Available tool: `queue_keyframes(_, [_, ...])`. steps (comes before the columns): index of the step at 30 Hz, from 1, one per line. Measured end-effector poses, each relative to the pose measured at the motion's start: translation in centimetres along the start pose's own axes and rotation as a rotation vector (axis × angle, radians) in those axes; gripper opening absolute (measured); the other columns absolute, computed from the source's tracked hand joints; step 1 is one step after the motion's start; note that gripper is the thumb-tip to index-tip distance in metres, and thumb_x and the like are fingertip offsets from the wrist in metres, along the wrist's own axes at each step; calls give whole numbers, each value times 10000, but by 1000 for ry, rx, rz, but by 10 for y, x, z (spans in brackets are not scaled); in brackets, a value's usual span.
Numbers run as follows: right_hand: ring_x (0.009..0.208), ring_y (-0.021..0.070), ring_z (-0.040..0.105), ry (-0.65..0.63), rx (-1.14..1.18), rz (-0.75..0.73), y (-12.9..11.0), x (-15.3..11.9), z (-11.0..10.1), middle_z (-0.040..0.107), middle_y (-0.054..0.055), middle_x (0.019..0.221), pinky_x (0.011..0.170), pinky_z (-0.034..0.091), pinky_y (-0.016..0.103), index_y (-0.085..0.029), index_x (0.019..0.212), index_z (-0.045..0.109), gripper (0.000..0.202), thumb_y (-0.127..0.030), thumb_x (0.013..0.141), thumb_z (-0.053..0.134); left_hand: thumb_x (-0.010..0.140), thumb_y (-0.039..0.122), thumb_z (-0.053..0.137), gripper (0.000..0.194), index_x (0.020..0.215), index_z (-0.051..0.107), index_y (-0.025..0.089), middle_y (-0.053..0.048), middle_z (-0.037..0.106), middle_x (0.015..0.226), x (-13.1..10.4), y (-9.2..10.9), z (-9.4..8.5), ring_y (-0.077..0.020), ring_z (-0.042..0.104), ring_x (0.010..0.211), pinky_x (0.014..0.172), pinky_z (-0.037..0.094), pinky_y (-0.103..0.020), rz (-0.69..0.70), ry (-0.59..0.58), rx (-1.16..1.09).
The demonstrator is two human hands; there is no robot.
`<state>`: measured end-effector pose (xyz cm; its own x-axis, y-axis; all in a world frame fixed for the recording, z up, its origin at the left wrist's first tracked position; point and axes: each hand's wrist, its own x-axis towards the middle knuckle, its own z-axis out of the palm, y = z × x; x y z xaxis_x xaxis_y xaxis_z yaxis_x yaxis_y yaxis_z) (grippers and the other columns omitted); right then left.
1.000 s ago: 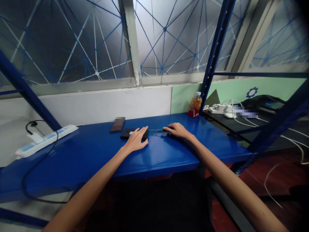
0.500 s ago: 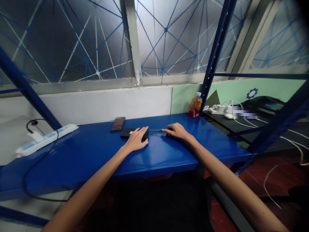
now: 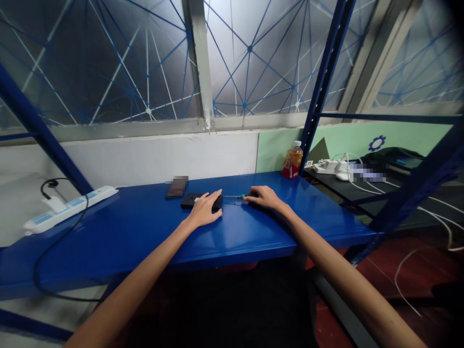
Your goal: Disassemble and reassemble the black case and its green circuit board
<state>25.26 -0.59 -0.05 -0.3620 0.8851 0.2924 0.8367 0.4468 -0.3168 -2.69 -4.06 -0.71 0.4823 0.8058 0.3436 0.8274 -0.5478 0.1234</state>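
Note:
My left hand (image 3: pixel 205 211) lies over the right part of a flat black box (image 3: pixel 189 200) on the blue table. Its fingers stretch across the top and the thumb stands apart at the near right corner. My right hand (image 3: pixel 266 197) is closed around the handle of a screwdriver (image 3: pixel 243 196) with a green collar. The thin metal shaft lies level and points left, its end at the right side of the box. Whether the tip sits in a screw is too small to tell. A tiny dark bit (image 3: pixel 235 203) lies on the table just below the shaft.
A dark phone-like slab (image 3: pixel 177 187), partly blurred, lies behind the box. A drink bottle (image 3: pixel 292 159) stands at the back right by a blue post. On the left is a white power strip (image 3: pixel 72 209) with a black cable. Cables and a bag (image 3: pixel 393 153) cover the black side table.
My right hand has shifted its fingers on the screwdriver's handle, and more of the green collar shows. My left hand and the box have stayed in place.

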Motion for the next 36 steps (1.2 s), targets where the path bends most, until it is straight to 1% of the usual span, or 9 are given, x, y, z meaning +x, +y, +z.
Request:
queue_keyframes(4, [667, 159, 574, 17, -84, -22, -7, -2, -2, 657, 39, 711, 550, 250, 241, -214, 780, 675, 548, -630, 927, 349, 829, 358, 513, 730, 1508, 285, 217, -53, 458, 1466, 1, -1, 0, -339, 422, 1341, 1098, 366, -498, 2, 3, -16])
queue_keyframes(6, [650, 159, 571, 38, -93, -14, -9, -2, -3, 654, 43, 689, 547, 247, 244, -214, 762, 683, 586, -628, 938, 307, 827, 360, 519, 735, 1510, 280, 230, -52, 465, 1460, 0, -2, 0, -340, 426, 1337, 1096, 366, -504, 3, 7, -21])
queue_keyframes(12, [626, 179, 572, 119, -122, 151, -7, -1, -8, 644, 59, 607, 544, 264, 260, -206, 677, 726, 668, -751, 835, 374, 829, 366, 521, 695, 1488, 326, 263, -46, 472, 1457, 0, -2, 0, -327, 438, 1331, 1099, 354, -520, 26, 30, -19])
queue_keyframes(14, [650, 193, 591, 179, -146, 212, -5, -2, -11, 662, 75, 620, 544, 269, 270, -207, 679, 740, 641, -699, 862, 372, 833, 366, 518, 681, 1481, 343, 254, -53, 478, 1452, -1, -1, -1, -325, 436, 1333, 1102, 350, -519, 31, 29, -19])
queue_keyframes(16, [674, 203, 612, 226, -183, 263, -4, -3, -14, 683, 91, 645, 542, 271, 277, -208, 686, 752, 563, -593, 887, 393, 838, 370, 515, 668, 1475, 359, 241, -60, 480, 1450, -1, 0, -2, -327, 430, 1337, 1103, 349, -518, 31, 26, -17])
queue_keyframes(20, [713, 221, 644, 234, -251, 299, -5, -4, -18, 716, 116, 698, 552, 293, 279, -201, 725, 774, 418, -442, 856, 458, 851, 390, 512, 658, 1475, 356, 255, -53, 476, 1453, -2, 2, -3, -333, 423, 1341, 1087, 366, -524, 21, 20, -28])
queue_keyframes(24, [742, 240, 660, 201, -291, 310, -7, -3, -18, 731, 139, 744, 566, 326, 279, -189, 769, 788, 385, -415, 836, 483, 867, 403, 516, 633, 1468, 363, 275, -49, 471, 1457, -1, 0, -3, -322, 415, 1350, 1090, 355, -530, 17, 9, -45])
queue_keyframes(29, [751, 247, 666, 183, -323, 323, -6, -2, -16, 735, 149, 765, 583, 357, 280, -184, 797, 791, 378, -411, 836, 491, 901, 405, 495, 553, 1428, 420, 256, -50, 482, 1451, 0, -4, 0, -249, 396, 1372, 1145, 275, -479, 98, 9, -78])
queue_keyframes(36, [727, 248, 658, 199, -342, 343, -5, -2, -15, 730, 153, 756, 571, 345, 283, -180, 781, 788, 383, -415, 826, 488, 926, 288, 490, 399, 1318, 552, 251, -76, 541, 1389, 7, 6, 10, -243, 482, 1288, 1090, 333, -465, 199, 78, -91])
